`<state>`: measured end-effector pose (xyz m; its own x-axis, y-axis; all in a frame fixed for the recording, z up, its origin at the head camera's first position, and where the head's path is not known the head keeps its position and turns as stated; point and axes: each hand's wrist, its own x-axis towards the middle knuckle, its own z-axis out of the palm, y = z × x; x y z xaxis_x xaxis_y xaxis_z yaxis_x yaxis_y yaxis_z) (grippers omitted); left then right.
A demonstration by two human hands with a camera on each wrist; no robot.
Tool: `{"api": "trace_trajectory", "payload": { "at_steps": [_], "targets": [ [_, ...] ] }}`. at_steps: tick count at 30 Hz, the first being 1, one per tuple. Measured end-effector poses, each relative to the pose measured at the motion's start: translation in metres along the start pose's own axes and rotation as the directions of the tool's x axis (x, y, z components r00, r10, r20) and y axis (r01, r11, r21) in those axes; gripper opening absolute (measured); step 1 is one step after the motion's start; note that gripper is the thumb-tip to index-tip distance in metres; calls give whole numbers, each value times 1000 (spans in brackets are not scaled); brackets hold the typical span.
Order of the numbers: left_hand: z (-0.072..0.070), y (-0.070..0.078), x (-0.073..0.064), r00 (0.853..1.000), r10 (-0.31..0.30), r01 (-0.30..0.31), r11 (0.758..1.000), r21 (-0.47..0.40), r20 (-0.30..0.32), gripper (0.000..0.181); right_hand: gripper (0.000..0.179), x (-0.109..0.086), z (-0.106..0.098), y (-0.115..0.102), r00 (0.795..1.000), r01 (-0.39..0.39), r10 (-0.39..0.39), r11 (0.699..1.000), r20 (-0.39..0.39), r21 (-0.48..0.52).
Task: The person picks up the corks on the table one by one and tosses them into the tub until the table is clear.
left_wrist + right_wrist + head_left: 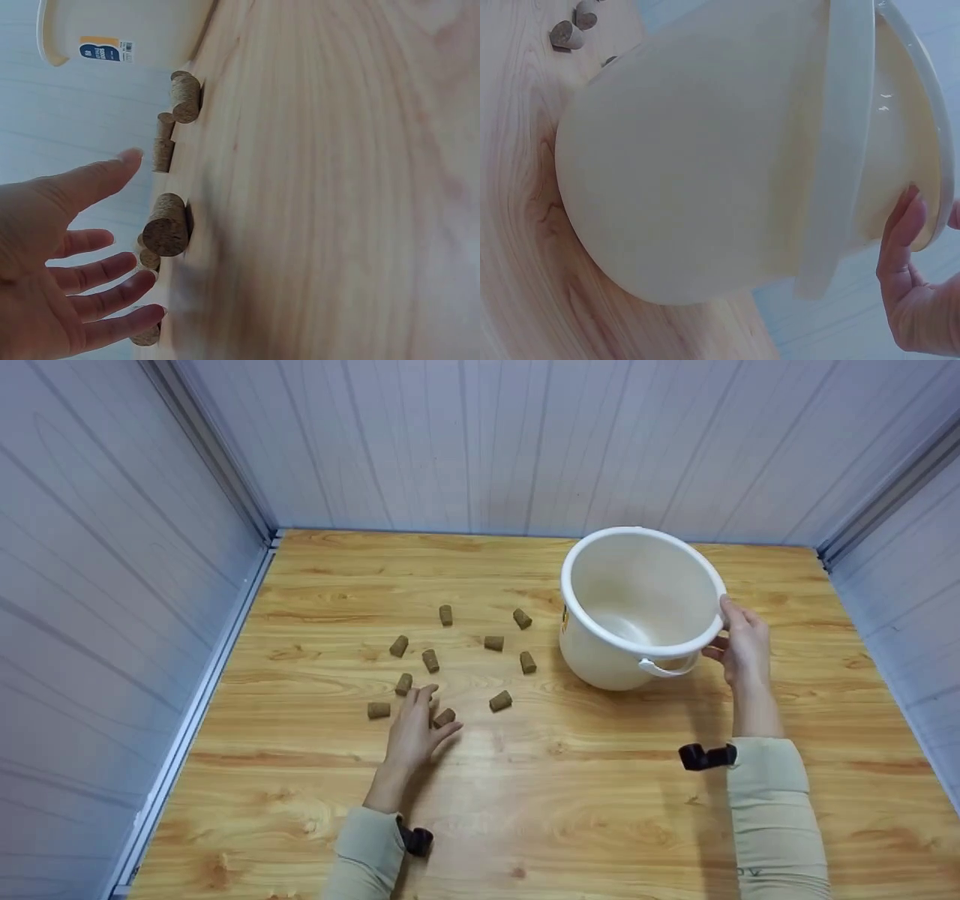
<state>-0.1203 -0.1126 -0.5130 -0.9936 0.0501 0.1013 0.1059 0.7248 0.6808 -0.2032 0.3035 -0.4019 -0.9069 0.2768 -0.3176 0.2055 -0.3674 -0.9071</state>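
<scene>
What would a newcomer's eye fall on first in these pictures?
Probably the big white bucket towards the right of the table, gripped on its right side by the right hand. Next come the brown corks scattered left of it, with the left hand open at their near side.

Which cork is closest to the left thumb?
The cork framed by the left hand, between its thumb and fingers; every other cork lies outside that gap.
</scene>
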Motion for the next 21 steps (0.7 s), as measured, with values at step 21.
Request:
{"api": "trace_trajectory", "payload": {
  "at_steps": [21],
  "targets": [
    [11,-6,-4,998,-57,57,998,29,-4,44,27,2,-4,10,999,35,-35,991,0,132]
  ]
}}
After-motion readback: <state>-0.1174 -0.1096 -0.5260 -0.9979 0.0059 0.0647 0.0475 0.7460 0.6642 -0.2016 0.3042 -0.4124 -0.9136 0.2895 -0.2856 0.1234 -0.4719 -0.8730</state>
